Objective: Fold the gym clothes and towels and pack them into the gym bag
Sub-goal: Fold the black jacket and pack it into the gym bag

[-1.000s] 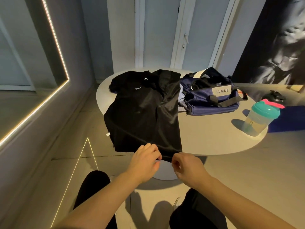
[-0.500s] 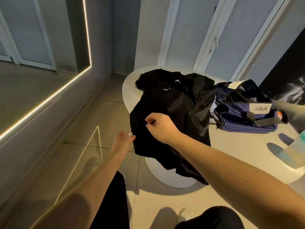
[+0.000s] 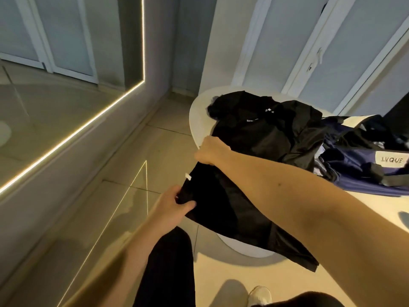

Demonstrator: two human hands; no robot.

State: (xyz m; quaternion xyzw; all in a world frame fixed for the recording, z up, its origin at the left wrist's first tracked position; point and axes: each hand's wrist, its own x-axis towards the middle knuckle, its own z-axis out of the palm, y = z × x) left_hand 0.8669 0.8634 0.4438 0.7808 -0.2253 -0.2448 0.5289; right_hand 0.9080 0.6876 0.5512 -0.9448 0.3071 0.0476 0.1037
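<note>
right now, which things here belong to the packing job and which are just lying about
Part of the job: black shirt, gripped by the left hand and right hand; navy gym bag on the white table.
Just there: lit-edged wall mirror; white doors behind the table.

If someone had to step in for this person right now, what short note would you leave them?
Left hand pinches the black shirt by its lower corner, beyond the white table rim.
Right hand grips the same side higher up.
Shirt lies unfolded, partly on the table, hem hanging over.
Gym bag sits on the table beside it.
Done: nothing folded yet.
Left: fold the shirt, pack it.
</note>
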